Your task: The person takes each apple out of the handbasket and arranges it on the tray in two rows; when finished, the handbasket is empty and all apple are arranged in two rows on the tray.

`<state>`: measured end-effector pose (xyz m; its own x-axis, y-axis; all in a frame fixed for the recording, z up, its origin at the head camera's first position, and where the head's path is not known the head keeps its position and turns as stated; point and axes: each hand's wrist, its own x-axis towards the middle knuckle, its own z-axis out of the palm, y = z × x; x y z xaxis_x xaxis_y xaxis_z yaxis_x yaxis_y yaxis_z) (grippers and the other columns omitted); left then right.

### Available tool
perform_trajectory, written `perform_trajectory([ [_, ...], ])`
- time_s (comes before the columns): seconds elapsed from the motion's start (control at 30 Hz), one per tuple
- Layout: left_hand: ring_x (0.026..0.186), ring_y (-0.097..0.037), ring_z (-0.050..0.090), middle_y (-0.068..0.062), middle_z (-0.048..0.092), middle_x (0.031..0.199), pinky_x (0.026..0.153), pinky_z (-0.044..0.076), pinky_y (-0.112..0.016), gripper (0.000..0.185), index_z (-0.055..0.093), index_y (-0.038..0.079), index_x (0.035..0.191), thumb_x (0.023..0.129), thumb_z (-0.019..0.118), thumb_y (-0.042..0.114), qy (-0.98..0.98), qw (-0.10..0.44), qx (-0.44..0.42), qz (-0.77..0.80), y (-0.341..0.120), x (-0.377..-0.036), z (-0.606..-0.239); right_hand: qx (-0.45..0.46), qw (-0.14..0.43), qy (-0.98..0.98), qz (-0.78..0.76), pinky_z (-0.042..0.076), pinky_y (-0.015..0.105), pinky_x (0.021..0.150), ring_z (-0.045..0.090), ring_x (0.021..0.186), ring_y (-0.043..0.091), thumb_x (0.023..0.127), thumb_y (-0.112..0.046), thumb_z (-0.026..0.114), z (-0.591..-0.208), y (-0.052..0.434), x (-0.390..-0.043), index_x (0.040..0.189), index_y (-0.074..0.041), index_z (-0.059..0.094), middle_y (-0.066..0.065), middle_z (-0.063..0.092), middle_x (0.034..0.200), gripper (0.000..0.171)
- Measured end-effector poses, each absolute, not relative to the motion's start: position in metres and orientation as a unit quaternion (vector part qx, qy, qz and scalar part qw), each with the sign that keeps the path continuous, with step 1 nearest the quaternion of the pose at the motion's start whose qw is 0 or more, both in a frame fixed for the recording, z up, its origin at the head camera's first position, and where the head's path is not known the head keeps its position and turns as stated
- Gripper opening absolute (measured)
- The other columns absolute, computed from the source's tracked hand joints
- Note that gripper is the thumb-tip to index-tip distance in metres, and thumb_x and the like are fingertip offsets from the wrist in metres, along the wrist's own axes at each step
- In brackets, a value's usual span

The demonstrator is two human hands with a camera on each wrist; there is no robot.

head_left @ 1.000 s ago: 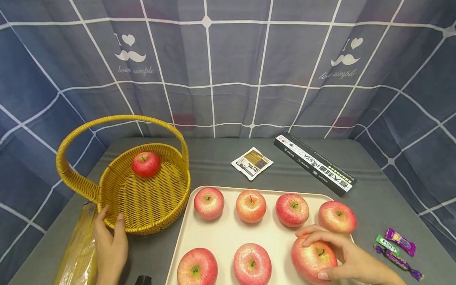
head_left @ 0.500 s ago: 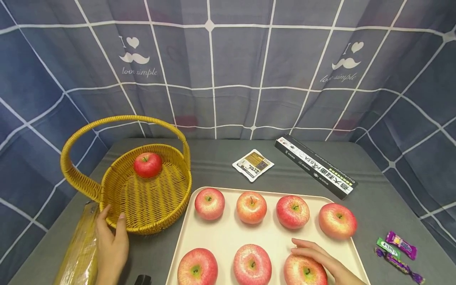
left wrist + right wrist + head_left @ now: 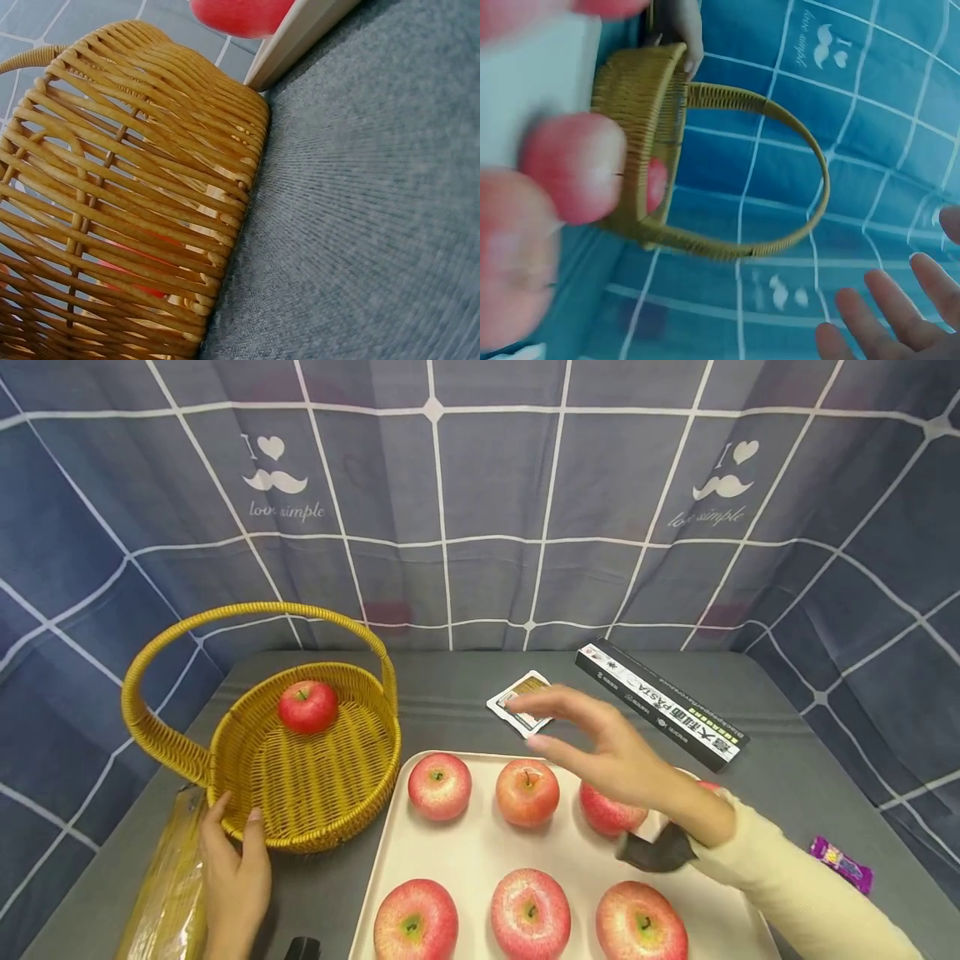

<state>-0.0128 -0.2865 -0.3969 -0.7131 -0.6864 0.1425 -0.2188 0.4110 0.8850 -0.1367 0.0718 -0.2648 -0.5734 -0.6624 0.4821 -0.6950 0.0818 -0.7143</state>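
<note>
My left hand [image 3: 236,881] holds the near-left rim of a yellow wicker basket [image 3: 352,806] with a tall arched handle; its fingers do not show in the left wrist view. One red apple [image 3: 307,706] sits inside the basket at the back. My right hand [image 3: 600,747], empty, hovers over the far side of a cream tray [image 3: 457,864]. Its fingers [image 3: 891,300] are spread and bare in the right wrist view. Several apples lie on the tray in two rows, among them a front-right apple [image 3: 642,922]. My right hand and wrist partly cover two in the back row.
Behind the tray lie a small white-edged packet [image 3: 517,714] and a long black pasta box [image 3: 660,702]. A purple-wrapped candy [image 3: 840,862] lies at the right, other candies hidden by my sleeve. A yellow plastic-wrapped package [image 3: 168,885] lies beside my left hand.
My right hand has let go of the front-right apple, which now rests slightly further left on the tray. The hand has risen and moved left and away. My left hand stays at the basket.
</note>
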Motion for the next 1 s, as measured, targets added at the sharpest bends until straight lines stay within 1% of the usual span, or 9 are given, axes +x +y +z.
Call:
perform_trajectory([
  [0.07, 0.136, -0.041, 0.010, -0.022, 0.014, 0.148, 0.106, 0.011, -0.060, 0.053, 0.018, 0.009, 0.143, 0.096, 0.034, 0.026, -0.800, 0.258, 0.283, -0.461, -0.287, -0.013, -0.397, 0.490, 0.032, -0.723, 0.485, 0.042, 0.027, 0.096, 0.055, 0.112, 0.013, 0.085, -0.009, 0.061, -0.256, 0.035, -0.154, 0.118, -0.008, 0.056, 0.003, 0.060, 0.118, 0.033],
  [0.17, 0.136, -0.040, 0.012, -0.021, 0.017, 0.147, 0.106, 0.013, -0.059, 0.052, 0.020, 0.010, 0.143, 0.096, 0.035, 0.027, -0.800, 0.264, 0.286, -0.456, -0.287, -0.012, -0.397, 0.517, 0.026, -0.723, 0.458, 0.042, 0.024, 0.095, 0.055, 0.110, 0.011, 0.086, -0.017, 0.061, -0.249, -0.022, -0.176, 0.119, -0.009, 0.055, 0.002, 0.061, 0.117, 0.035],
  [0.27, 0.136, -0.040, 0.013, -0.022, 0.019, 0.146, 0.106, 0.012, -0.059, 0.052, 0.021, 0.009, 0.142, 0.096, 0.036, 0.026, -0.800, 0.271, 0.287, -0.452, -0.289, -0.011, -0.398, 0.517, -0.007, -0.744, 0.423, 0.043, 0.020, 0.091, 0.057, 0.107, 0.008, 0.087, -0.024, 0.059, -0.248, -0.080, -0.196, 0.123, -0.012, 0.052, 0.002, 0.062, 0.116, 0.038],
  [0.37, 0.135, -0.042, 0.015, -0.024, 0.020, 0.145, 0.103, 0.016, -0.061, 0.052, 0.022, 0.009, 0.142, 0.095, 0.037, 0.025, -0.805, 0.277, 0.279, -0.445, -0.290, -0.010, -0.397, 0.502, -0.052, -0.770, 0.391, 0.043, 0.017, 0.090, 0.057, 0.109, 0.009, 0.088, -0.030, 0.057, -0.251, -0.131, -0.211, 0.129, -0.013, 0.047, 0.002, 0.058, 0.123, 0.045],
  [0.5, 0.133, -0.044, 0.018, -0.024, 0.022, 0.144, 0.100, 0.018, -0.063, 0.051, 0.024, 0.010, 0.141, 0.095, 0.039, 0.026, -0.812, 0.278, 0.270, -0.436, -0.290, -0.009, -0.396, 0.464, -0.099, -0.806, 0.355, 0.038, 0.020, 0.098, 0.047, 0.123, 0.011, 0.088, -0.040, 0.053, -0.262, -0.180, -0.222, 0.138, -0.017, 0.036, 0.001, 0.045, 0.138, 0.058],
  [0.63, 0.134, -0.042, 0.017, -0.023, 0.022, 0.144, 0.101, 0.017, -0.063, 0.051, 0.024, 0.012, 0.141, 0.095, 0.040, 0.026, -0.812, 0.274, 0.276, -0.436, -0.290, -0.007, -0.395, 0.382, -0.158, -0.830, 0.375, 0.035, 0.030, 0.103, 0.037, 0.130, 0.014, 0.087, -0.048, 0.050, -0.287, -0.207, -0.230, 0.142, -0.021, 0.026, 0.002, 0.038, 0.142, 0.066],
  [0.77, 0.134, -0.043, 0.018, -0.024, 0.024, 0.143, 0.101, 0.018, -0.063, 0.051, 0.024, 0.009, 0.141, 0.095, 0.040, 0.025, -0.814, 0.271, 0.272, -0.435, -0.288, -0.006, -0.392, 0.304, -0.202, -0.824, 0.434, 0.035, 0.038, 0.103, 0.034, 0.133, 0.021, 0.086, -0.050, 0.050, -0.317, -0.219, -0.236, 0.144, -0.020, 0.021, 0.005, 0.032, 0.146, 0.071],
  [0.87, 0.133, -0.044, 0.019, -0.025, 0.025, 0.142, 0.100, 0.018, -0.063, 0.051, 0.025, 0.007, 0.140, 0.094, 0.041, 0.023, -0.818, 0.272, 0.258, -0.435, -0.288, -0.008, -0.390, 0.269, -0.217, -0.803, 0.486, 0.036, 0.040, 0.102, 0.036, 0.131, 0.024, 0.086, -0.047, 0.052, -0.334, -0.221, -0.239, 0.144, -0.016, 0.021, 0.009, 0.032, 0.145, 0.073],
  [1.0, 0.131, -0.044, 0.022, -0.026, 0.027, 0.140, 0.100, 0.019, -0.063, 0.050, 0.027, 0.005, 0.139, 0.092, 0.042, 0.017, -0.820, 0.276, 0.247, -0.436, -0.287, -0.010, -0.387, 0.261, -0.264, -0.771, 0.518, 0.035, 0.040, 0.104, 0.034, 0.132, 0.024, 0.085, -0.046, 0.055, -0.348, -0.221, -0.238, 0.145, -0.018, 0.014, 0.009, 0.031, 0.146, 0.078],
])
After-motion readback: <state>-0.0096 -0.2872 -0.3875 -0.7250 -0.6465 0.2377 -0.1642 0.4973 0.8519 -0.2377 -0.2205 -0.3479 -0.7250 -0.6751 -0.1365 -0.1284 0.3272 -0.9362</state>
